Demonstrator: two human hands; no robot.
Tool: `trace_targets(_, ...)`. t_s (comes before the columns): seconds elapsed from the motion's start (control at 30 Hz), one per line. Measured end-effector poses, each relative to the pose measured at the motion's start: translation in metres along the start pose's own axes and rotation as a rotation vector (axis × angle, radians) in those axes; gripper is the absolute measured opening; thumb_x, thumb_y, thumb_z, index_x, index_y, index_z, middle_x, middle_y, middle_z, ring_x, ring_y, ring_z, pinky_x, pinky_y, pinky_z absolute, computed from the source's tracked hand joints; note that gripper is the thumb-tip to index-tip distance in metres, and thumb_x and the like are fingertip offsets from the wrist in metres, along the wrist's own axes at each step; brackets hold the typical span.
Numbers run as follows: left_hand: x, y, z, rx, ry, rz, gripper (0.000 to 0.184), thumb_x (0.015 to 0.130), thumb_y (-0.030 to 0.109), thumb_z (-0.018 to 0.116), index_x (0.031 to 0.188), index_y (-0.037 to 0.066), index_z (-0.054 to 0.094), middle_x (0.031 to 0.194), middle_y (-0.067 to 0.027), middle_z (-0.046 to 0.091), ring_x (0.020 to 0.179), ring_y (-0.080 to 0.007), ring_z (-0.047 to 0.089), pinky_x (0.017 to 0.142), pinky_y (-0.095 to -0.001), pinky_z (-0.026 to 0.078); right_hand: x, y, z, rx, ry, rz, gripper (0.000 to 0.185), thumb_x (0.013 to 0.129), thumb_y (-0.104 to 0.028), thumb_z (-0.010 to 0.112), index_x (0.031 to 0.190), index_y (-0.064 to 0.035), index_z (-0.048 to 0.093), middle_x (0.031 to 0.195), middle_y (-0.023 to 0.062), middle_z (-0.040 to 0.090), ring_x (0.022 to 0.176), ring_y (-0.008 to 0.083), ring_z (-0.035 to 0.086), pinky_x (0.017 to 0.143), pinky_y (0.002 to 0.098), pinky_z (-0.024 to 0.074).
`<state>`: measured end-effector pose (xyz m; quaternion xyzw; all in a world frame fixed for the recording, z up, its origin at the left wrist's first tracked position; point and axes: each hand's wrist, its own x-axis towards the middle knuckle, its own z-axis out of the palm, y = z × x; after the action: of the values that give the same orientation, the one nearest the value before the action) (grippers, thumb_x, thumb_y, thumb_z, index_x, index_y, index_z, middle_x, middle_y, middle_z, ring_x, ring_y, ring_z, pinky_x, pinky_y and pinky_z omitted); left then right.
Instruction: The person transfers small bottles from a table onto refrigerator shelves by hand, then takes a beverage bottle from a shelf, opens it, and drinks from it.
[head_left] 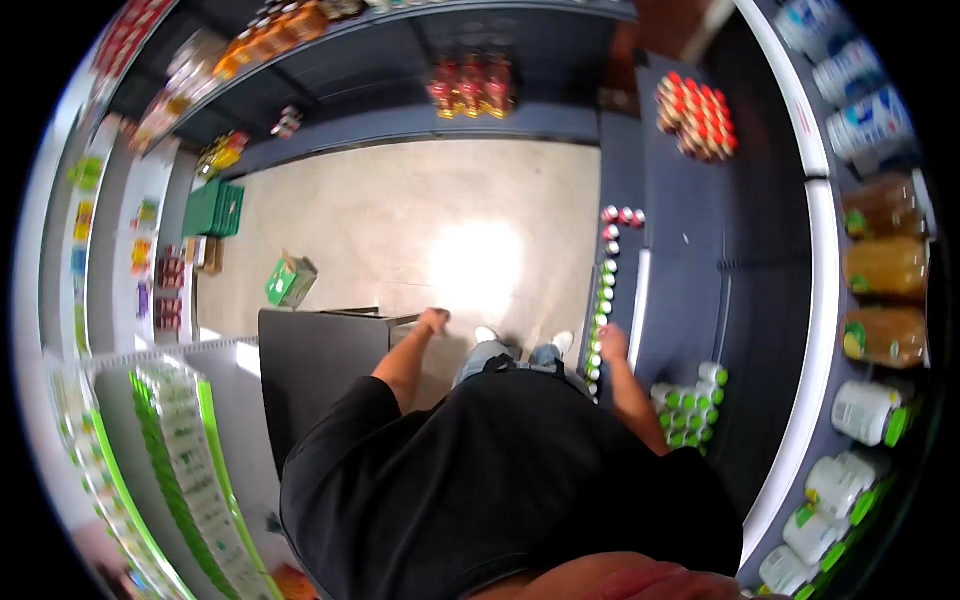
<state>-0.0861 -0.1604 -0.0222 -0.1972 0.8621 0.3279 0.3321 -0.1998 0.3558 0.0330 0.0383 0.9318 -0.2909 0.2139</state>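
My left hand (pixel 435 321) is beside the right end of a dark grey cabinet or cart (pixel 325 375), close to a thin edge or bar; its fingers are too small to make out. My right hand (pixel 612 343) is at the shelf edge on the right, right beside a long row of small cans with green tops (pixel 606 293). Whether it touches one is unclear, and its fingers are blurred. At the far end of that row stand a few red-and-dark cans (pixel 611 232). A block of white cans with green tops (pixel 688 412) stands deeper on the same shelf.
An open green carton (pixel 290 280) lies on the pale floor (pixel 400 220), with green crates (pixel 212 209) behind it. Red-capped bottles (pixel 695 115) stand on the right shelf, red-and-gold packs (pixel 470 88) on the far shelf. Large bottles (pixel 885 265) line the right edge.
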Motion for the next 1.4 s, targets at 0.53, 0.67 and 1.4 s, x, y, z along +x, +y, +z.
trace_targets(0.53,-0.111,-0.084,0.003,-0.530,0.550,-0.486,0.030,0.077,0.031,0.060,0.098,0.012,0.069,0.100,-0.0136,0.069,0.091,-0.0263,0.064,0.082,-0.0360,0.051,0.131,-0.177,0.074,-0.040,-0.656,-0.020,0.026,0.085,-0.020,0.058,0.103,-0.0007,0.062,0.085,0.0129,0.067,0.064,0.0196,0.064,0.060,0.0287,0.0525)
trace_targets(0.67,-0.149,-0.075,-0.005,-0.849,0.579,-0.537,0.036,0.080,0.033,0.055,0.106,0.012,0.067,0.112,-0.0164,0.064,0.108,-0.0341,0.058,0.094,-0.0382,0.045,0.130,-0.204,0.053,-0.352,-0.863,-0.299,0.026,0.082,-0.022,0.052,0.085,-0.0007,0.066,0.078,0.0100,0.067,0.063,0.0206,0.063,0.057,0.0334,0.0522)
trace_targets(1.4,-0.227,0.148,0.219,-1.476,0.950,-0.833,0.029,0.083,0.029,0.055,0.100,0.010,0.068,0.097,-0.0087,0.070,0.091,-0.0205,0.066,0.083,-0.0329,0.050,0.184,-0.462,0.254,-0.683,-1.094,-0.690,0.025,0.088,-0.029,0.052,0.106,-0.0124,0.057,0.092,0.0076,0.069,0.064,0.0181,0.064,0.047,0.0316,0.0404)
